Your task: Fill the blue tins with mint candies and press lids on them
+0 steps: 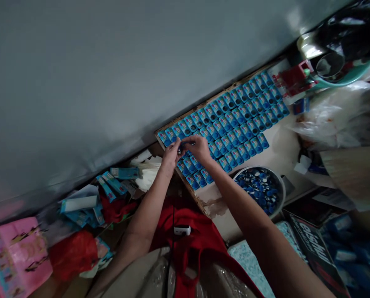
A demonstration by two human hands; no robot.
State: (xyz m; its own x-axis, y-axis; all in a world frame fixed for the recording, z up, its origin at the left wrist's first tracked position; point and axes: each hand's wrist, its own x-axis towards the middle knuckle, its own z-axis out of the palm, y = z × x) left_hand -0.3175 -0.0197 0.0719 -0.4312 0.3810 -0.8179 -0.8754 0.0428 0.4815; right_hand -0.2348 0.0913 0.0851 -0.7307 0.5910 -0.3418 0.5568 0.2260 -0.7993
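Both my hands meet over the left end of a low table covered with rows of small blue cards (pixel 224 123), each with a round spot at one end. My left hand (pixel 170 154) is closed around a few small dark blue and silver pieces (pixel 180 148). Fingers of my right hand (pixel 200 148) pinch at the same pieces, and their exact shape is too small to make out. Right of my right forearm stands a round metal bowl (pixel 283 191) full of small round blue and silver pieces (pixel 259 188).
A grey wall (pixel 94 82) runs behind the table. Clear plastic bags (pixel 336 111) and a teal basin (pixel 355 76) crowd the right side. Left, blue card packs (pixel 113 182), a red bag (pixel 76 252) and a pink box (pixel 23 252) lie low. A black box (pixel 315 244) sits lower right.
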